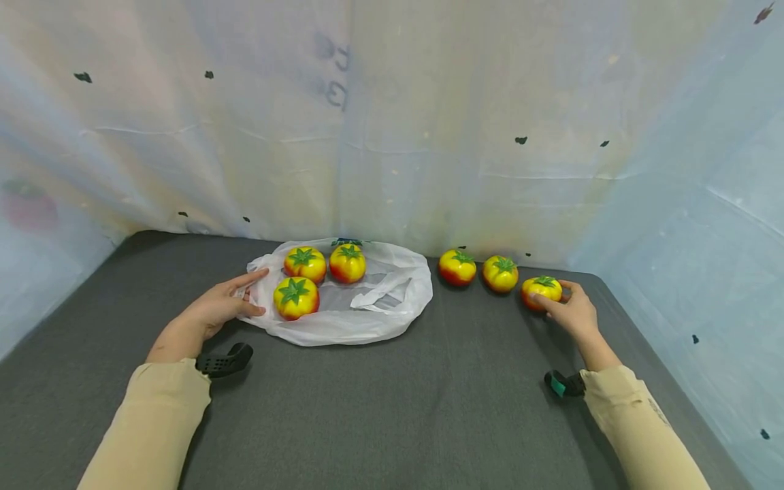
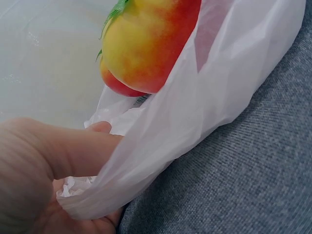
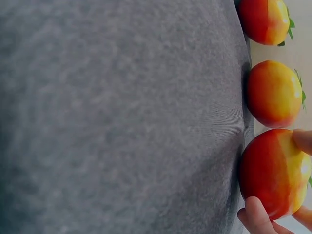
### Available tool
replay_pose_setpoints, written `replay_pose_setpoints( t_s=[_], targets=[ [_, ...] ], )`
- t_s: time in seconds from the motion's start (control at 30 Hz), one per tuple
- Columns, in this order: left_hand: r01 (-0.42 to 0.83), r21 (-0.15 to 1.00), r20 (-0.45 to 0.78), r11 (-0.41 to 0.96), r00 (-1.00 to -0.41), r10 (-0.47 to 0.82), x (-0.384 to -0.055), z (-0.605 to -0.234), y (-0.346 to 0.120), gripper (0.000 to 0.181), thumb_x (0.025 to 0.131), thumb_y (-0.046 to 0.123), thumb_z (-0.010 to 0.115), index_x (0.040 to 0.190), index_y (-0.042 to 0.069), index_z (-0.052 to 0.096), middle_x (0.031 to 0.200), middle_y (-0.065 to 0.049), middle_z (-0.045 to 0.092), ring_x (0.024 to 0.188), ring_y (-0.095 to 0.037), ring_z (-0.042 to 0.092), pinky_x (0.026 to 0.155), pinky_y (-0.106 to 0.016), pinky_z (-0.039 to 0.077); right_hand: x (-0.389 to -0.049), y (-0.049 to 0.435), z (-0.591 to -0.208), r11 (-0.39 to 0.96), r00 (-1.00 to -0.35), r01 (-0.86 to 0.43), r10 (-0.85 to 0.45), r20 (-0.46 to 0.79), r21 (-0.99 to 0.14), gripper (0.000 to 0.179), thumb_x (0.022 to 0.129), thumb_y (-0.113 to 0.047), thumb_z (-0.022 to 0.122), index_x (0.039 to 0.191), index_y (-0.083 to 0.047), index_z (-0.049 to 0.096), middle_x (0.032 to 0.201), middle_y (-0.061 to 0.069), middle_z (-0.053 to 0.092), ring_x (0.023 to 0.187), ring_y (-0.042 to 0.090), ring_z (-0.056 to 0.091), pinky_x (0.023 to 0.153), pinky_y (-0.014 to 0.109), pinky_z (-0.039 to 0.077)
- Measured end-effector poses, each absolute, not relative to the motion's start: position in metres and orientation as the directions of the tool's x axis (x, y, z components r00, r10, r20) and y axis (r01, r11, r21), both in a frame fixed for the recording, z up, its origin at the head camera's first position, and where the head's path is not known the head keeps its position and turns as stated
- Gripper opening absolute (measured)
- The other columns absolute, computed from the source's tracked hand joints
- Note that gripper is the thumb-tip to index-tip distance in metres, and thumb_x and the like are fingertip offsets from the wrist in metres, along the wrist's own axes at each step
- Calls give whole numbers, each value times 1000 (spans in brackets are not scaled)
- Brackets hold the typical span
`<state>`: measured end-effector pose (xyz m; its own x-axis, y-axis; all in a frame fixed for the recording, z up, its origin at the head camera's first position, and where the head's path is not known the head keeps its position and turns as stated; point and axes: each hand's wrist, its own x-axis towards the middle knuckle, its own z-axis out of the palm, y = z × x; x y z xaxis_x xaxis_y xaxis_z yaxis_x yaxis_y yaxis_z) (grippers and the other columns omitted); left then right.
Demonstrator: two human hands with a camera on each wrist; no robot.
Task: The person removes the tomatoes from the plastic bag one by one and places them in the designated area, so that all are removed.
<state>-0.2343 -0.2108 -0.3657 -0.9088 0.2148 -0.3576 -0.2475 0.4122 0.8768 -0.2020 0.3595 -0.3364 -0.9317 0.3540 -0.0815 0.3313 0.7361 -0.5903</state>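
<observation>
My left hand (image 1: pixel 214 307) holds the left edge of a white plastic bag (image 1: pixel 343 333); in the left wrist view the thumb (image 2: pixel 80 151) goes inside the bag's wall and other fingers stay outside. Three glossy yellow-red tomatoes with green leaf tops lie in the bag's left half, one tomato (image 1: pixel 297 298) in front of two. At the right, my right hand (image 1: pixel 576 313) grips another such tomato (image 1: pixel 540 291), thumb on one side and fingers on the other. The right wrist view shows that tomato (image 3: pixel 273 175) low against the grey cloth.
Two more tomatoes stand in a row between bag and right hand: one tomato (image 1: pixel 457 267) near the bag, the other tomato (image 1: pixel 500 274) beside the held one. Grey cloth covers the table (image 1: pixel 392 408). A pale sheet (image 1: pixel 416 136) hangs along the back and both sides.
</observation>
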Motion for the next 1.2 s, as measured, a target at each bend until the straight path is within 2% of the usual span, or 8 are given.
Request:
replay_pose_setpoints(
  t_s=[0.5, 0.97, 1.2],
  targets=[
    [-246, 868, -360, 430, -910, 206, -235, -367, -212, 89, 85, 5, 66, 154, 23, 13, 157, -24, -16, 143, -48, -12, 110, -68, 0, -220, 363, -337, 673, -916, 371, 378, -134, -639, 94, 91, -52, 54, 151, 4, 9, 144, 37, 32, 102, 37, 65, 104, 53, 39],
    [-245, 871, -355, 427, -913, 201, -236, -365, -207, 89, 84, 6, 67, 154, 22, 14, 157, -24, -14, 143, -47, -10, 112, -67, 0, -236, 363, -343, 615, -892, 403, 428, -142, -678, 90, 93, -50, 50, 151, 5, 7, 146, 36, 28, 104, 37, 64, 103, 49, 42],
    [-256, 869, -365, 423, -910, 199, -237, -367, -211, 89, 85, 6, 67, 154, 23, 14, 157, -23, -15, 143, -47, -10, 112, -67, 2, -235, 366, -344, 640, -903, 392, 406, -142, -661, 94, 93, -53, 48, 150, 7, 5, 148, 38, 23, 102, 36, 65, 107, 52, 36]
  ],
)
